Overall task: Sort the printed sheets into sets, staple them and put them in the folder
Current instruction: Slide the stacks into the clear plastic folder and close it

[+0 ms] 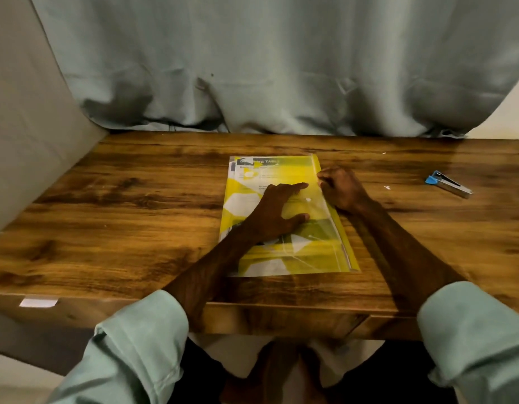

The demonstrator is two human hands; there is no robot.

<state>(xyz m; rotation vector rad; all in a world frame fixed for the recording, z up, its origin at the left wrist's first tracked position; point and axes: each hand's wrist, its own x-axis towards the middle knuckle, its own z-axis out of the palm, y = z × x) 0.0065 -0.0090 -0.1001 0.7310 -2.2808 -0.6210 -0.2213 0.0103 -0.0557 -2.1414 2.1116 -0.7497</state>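
The task looks to be at its last step. The printed sheets (pixel 253 167) already lie inside the yellow translucent folder (pixel 316 255), which rests flat near the middle of the wooden tabletop (pixel 121 199). The stapler (pixel 447 184) sits well apart to the right, untouched, so stapling seems to be finished.

The left hand (pixel 277 212) presses on the folder's face, its fingers (pixel 296 186) straight and spread, holding nothing. The right hand (pixel 341 188) sits at the folder's right edge, its fingers curled tightly against the clear flap there.

As I judge it, the next move is to close that flap: keep the left palm down so the slippery plastic does not slide, fold the flap over, and press the fastener home. A small pale dot on the flap between the hands may be that fastener, though it is too small to be sure.

Several things stay unclear:
- Whether the right fingers actually pinch the flap or only rest against it cannot be told, since the knuckles cover them.
- Staples are not visible.
- The number of sets inside cannot be counted.
- The sheets' heading is only partly legible through the plastic.
- The left forearm covers part of the folder's lower left.
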